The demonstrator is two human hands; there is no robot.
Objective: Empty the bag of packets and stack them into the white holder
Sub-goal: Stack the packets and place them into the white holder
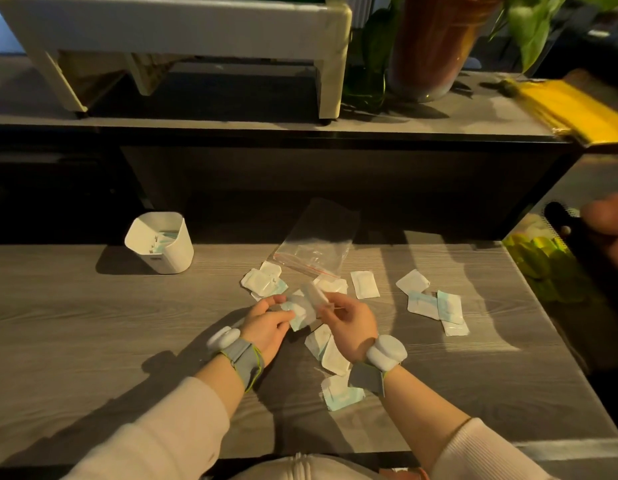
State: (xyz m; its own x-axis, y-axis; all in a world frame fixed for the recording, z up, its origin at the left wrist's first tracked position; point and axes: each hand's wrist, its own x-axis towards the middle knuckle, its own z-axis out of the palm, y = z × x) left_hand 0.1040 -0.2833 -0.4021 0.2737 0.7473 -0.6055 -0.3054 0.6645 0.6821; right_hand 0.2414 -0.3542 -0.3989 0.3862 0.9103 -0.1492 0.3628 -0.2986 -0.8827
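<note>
Over the middle of the wooden table, my left hand (266, 323) and my right hand (349, 323) meet and both pinch a small clear bag (306, 304) with white and pale blue packets inside it. Several loose packets (430, 303) lie scattered on the table around my hands, some under my right wrist. A second clear zip bag (318, 244) lies flat and looks empty just beyond my hands. The white holder (176, 251) stands at the back left with a few packets showing inside it.
A raised shelf (266, 129) runs behind the table, carrying a white stand (196, 32), a potted plant in a glass vase (435, 46) and a yellow folder (584, 112). Another person's hand (609, 220) shows at the right edge.
</note>
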